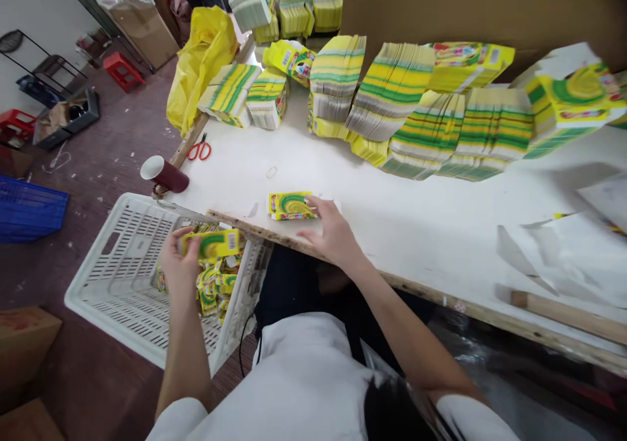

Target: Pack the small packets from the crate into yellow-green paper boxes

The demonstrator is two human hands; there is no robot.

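We're in a small packing workshop, not a home or shop. What shows it: a long white table w/ a rough wood edge, loaded w/ stacks of flat printed cartons, all the same yellow-green design, bulk qty. Beside it, a white plastic crate w/ made-up boxes of that print. Scissors & a rubber band lie on the table. Bare floor w/ scraps, cardboard boxes, a yellow bag, red stools at the back
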